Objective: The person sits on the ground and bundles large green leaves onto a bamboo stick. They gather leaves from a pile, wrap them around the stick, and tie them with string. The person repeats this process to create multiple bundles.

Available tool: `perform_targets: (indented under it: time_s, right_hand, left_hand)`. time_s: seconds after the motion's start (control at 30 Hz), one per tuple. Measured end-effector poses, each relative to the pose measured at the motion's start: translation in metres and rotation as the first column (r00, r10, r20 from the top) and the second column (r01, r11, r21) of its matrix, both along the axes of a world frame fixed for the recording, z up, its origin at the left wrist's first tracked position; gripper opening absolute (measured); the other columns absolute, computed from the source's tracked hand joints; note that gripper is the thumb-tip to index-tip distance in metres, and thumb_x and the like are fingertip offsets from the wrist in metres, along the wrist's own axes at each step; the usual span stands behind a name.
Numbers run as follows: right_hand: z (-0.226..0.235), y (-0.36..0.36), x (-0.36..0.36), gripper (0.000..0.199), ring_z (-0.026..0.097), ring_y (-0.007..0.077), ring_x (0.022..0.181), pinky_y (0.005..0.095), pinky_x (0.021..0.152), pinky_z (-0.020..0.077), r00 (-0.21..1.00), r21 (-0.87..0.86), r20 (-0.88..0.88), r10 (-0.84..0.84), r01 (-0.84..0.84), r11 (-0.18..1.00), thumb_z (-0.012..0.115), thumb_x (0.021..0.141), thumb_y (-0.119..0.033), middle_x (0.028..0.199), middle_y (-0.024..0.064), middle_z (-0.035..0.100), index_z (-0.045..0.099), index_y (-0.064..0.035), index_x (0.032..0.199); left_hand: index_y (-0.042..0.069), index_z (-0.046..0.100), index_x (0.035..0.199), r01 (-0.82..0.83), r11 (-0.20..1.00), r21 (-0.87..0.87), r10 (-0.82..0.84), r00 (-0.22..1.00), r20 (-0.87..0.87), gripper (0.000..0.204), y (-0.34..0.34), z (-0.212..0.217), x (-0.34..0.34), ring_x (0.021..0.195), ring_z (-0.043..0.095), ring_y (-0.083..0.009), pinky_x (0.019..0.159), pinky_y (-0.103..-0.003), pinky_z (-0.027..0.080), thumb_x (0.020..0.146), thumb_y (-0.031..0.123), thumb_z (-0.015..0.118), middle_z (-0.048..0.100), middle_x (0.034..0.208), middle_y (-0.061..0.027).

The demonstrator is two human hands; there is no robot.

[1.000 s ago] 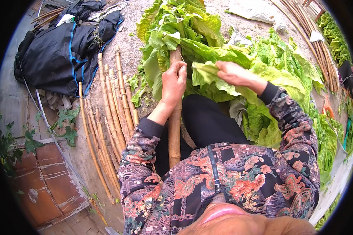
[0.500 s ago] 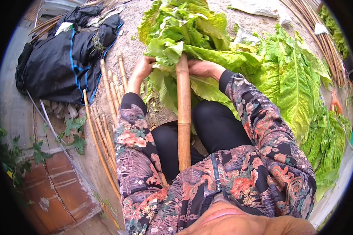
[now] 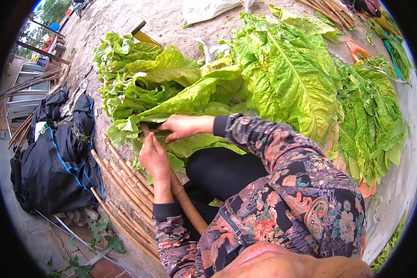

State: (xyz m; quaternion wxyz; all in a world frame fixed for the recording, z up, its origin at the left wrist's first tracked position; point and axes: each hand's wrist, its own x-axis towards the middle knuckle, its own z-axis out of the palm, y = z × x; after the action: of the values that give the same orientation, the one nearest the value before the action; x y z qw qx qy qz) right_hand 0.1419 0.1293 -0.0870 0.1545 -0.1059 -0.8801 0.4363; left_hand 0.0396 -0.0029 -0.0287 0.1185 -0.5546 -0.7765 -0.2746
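Observation:
A thick bamboo pole [image 3: 187, 204] slants up from my lap, its upper end among broad yellow-green leaves that look like tobacco leaves [image 3: 148, 88]. Beside the pole's upper part is my left hand [image 3: 155, 160], upright, its fingers pressed together at the tips; whatever they pinch is too small to tell. My right hand [image 3: 185, 127] reaches in from the right, thumb and forefinger apart near the pole's end, with no object visible between them. Leaves hang around the pole's end and partly hide it. One long leaf [image 3: 194, 95] stretches rightward just beyond my right hand.
Several bamboo poles [image 3: 127, 185] lie at my left, near a black sheet bundle [image 3: 55, 162] with blue edging. Large leaves [image 3: 287, 69] are heaped at the right, with another green pile [image 3: 370, 120] farther right. A white sack [image 3: 208, 10] lies at the far side.
My view has swung, so the leaves and pole now appear farther left. My hands, formerly on either side of the pole, have come close together by its upper end.

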Motion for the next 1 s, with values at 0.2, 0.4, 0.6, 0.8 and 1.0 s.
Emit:
perform_targets:
  time_s: [0.2, 0.4, 0.6, 0.8, 1.0]
  right_hand:
    - [-0.019, 0.18, 0.255, 0.036, 0.053, 0.0172, 0.081, 0.0345, 0.073, 0.0447, 0.211, 0.651, -0.23, -0.95, 0.759, 0.011, 0.063, 0.085, -0.039, 0.098, 0.0083, 0.057, 0.057, -0.0072, 0.102]
    - [-0.077, 0.19, 0.368, 0.034, 0.052, 0.0283, 0.105, 0.0472, 0.092, 0.0347, 0.031, 0.638, -0.109, -0.994, 0.768, -0.046, 0.062, 0.079, -0.031, 0.106, 0.0099, 0.057, 0.057, -0.0083, 0.103]
    - [0.006, 0.174, 0.383, 0.045, 0.063, 0.0366, 0.077, 0.0446, 0.067, 0.0487, -0.059, 0.271, -0.058, -0.997, 0.96, -0.072, 0.064, 0.079, -0.045, 0.082, 0.0199, 0.064, 0.056, -0.0037, 0.094]
    - [-0.048, 0.223, 0.378, 0.048, 0.061, 0.0368, 0.092, 0.0436, 0.079, 0.0489, -0.026, 0.381, 0.296, -0.955, 0.92, 0.094, 0.066, 0.076, -0.046, 0.099, 0.0202, 0.064, 0.063, -0.0024, 0.094]
    - [-0.067, 0.228, 0.38, 0.034, 0.059, 0.0345, 0.091, 0.0452, 0.079, 0.0475, 0.014, 0.331, -0.054, -0.998, 0.943, -0.004, 0.062, 0.074, -0.032, 0.096, 0.0177, 0.06, 0.064, -0.0053, 0.095]
  left_hand:
    - [0.009, 0.066, 0.102, -0.03, 0.999, -0.038, 0.029, 1.0, -0.009, 0.018, 0.011, 0.004, 0.014, 0.075, 0.064, -0.0314, 0.064, -0.04, 0.05, 0.088, 0.014, 0.056, 0.067, 0.088, -0.0125]
    - [0.008, 0.066, 0.104, -0.031, 0.998, -0.055, 0.031, 0.999, -0.013, 0.02, 0.014, 0.004, 0.021, 0.079, 0.065, -0.031, 0.068, -0.038, 0.051, 0.088, 0.013, 0.055, 0.068, 0.092, -0.0125]
    - [0.004, 0.065, 0.104, -0.057, 0.997, -0.053, 0.06, 0.997, 0.052, 0.02, 0.015, 0.002, 0.021, 0.083, 0.065, -0.0312, 0.072, -0.038, 0.051, 0.088, 0.012, 0.055, 0.068, 0.095, -0.0141]
    - [0.006, 0.066, 0.104, -0.063, 0.995, -0.077, 0.064, 0.998, 0.009, 0.02, 0.015, 0.003, 0.029, 0.084, 0.065, -0.0314, 0.073, -0.038, 0.051, 0.089, 0.013, 0.055, 0.067, 0.096, -0.014]
    - [0.005, 0.066, 0.104, -0.066, 0.996, -0.065, 0.068, 0.997, 0.031, 0.02, 0.017, 0.005, 0.03, 0.084, 0.066, -0.0309, 0.073, -0.038, 0.051, 0.088, 0.014, 0.056, 0.067, 0.096, -0.0144]
